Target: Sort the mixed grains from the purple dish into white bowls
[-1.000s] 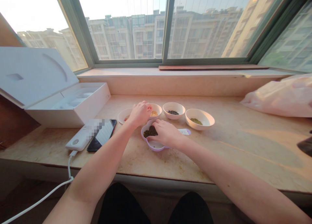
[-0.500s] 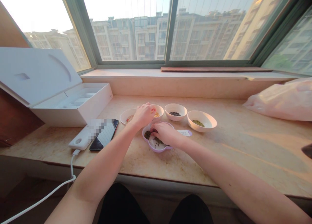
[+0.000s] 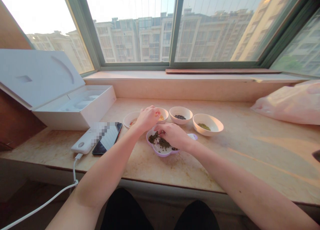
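My right hand (image 3: 172,135) is over a purple-rimmed, scalloped dish (image 3: 163,154), its fingertips pinched together among dark beans (image 3: 163,144) spread in clumps; whatever is between them is too small to make out. My left hand (image 3: 149,117) hovers with curled fingers by the bowl of yellow grains (image 3: 163,113), and its fingertips hide what they may hold. Partly behind that hand stands a bowl with reddish contents (image 3: 130,120). To the right are a bowl of black beans (image 3: 180,115) and a bowl of green beans (image 3: 208,125).
An open white box (image 3: 75,106) stands at the left. In front of it lie a white power bank (image 3: 83,141) with a cable (image 3: 50,200) and a dark phone (image 3: 107,140). At the right is a pale plastic bag (image 3: 290,103). The counter's front edge (image 3: 175,186) runs before my knees.
My right hand has shifted slightly right and up within the dish, uncovering more dark beans, which look more spread out. My left hand has stayed almost still.
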Tool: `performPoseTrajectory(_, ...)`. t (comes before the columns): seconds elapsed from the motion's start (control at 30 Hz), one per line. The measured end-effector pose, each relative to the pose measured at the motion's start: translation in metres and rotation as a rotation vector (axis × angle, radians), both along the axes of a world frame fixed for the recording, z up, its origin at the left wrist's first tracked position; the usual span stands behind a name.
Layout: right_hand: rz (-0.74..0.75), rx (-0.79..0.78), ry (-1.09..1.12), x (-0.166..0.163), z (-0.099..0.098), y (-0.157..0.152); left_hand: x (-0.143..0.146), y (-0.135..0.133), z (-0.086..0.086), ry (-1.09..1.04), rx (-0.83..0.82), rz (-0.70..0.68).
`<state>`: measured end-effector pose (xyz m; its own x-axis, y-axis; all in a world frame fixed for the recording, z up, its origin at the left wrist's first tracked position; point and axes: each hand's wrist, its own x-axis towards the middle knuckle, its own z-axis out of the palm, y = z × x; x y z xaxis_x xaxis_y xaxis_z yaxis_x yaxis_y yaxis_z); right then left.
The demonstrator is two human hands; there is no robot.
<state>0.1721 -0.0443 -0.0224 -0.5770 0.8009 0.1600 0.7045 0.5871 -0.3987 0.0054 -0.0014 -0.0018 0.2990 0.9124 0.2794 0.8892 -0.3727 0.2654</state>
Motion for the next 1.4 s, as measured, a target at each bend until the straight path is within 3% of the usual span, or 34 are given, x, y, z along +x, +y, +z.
performPoseTrajectory(0.53, -0.008, -0.022, 0.128, 0.017, 0.012, 0.002, -0.004, 0.003, -0.003, -0.073, -0.002, -0.058)
performPoseTrajectory(0.73, -0.293, 0.142, 0.291, 0.083, 0.034, 0.029, -0.003, -0.007, 0.005, -0.024, -0.020, -0.262)
performPoseTrajectory(0.87, -0.488, 0.176, 0.209, 0.130, 0.042, 0.047, 0.003, -0.021, 0.008, 0.099, -0.121, -0.399)
performPoseTrajectory(1.0, -0.660, 0.042, 0.062, 0.153, 0.047, 0.055, 0.013, -0.034, 0.009, 0.271, -0.174, -0.427)
performPoseTrajectory(1.17, -0.657, -0.173, -0.097, 0.158, 0.046, 0.059, 0.026, -0.041, 0.003, 0.285, -0.141, -0.527)
performPoseTrajectory(1.4, -0.664, -0.169, -0.107, 0.147, 0.044, 0.050, 0.032, -0.039, -0.007, 0.269, -0.155, -0.554)
